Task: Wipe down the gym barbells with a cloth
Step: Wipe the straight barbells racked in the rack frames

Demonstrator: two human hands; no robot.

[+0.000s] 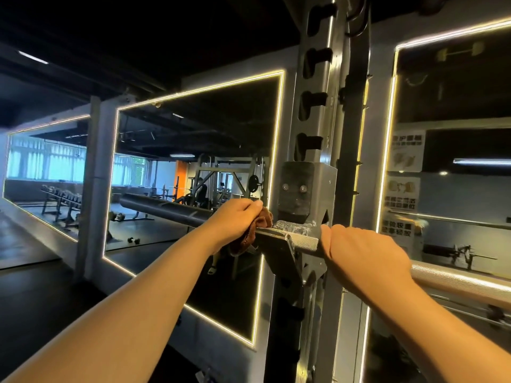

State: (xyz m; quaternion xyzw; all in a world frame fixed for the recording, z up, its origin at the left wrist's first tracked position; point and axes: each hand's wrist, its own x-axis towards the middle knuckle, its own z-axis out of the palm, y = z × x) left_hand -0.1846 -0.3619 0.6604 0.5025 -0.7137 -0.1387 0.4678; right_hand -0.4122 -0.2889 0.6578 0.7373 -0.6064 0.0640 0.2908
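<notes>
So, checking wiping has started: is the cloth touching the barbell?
Touching. The head view shows the left hand holding the cloth draped over the barbell, beside the rack.

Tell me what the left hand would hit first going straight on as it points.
Probably the rack's black bar holder, right beyond the cloth that the left hand grips on the barbell, though depth is unclear.

Both arms outstretched; left hand clutching cloth, right hand wrapped over barbell
</notes>
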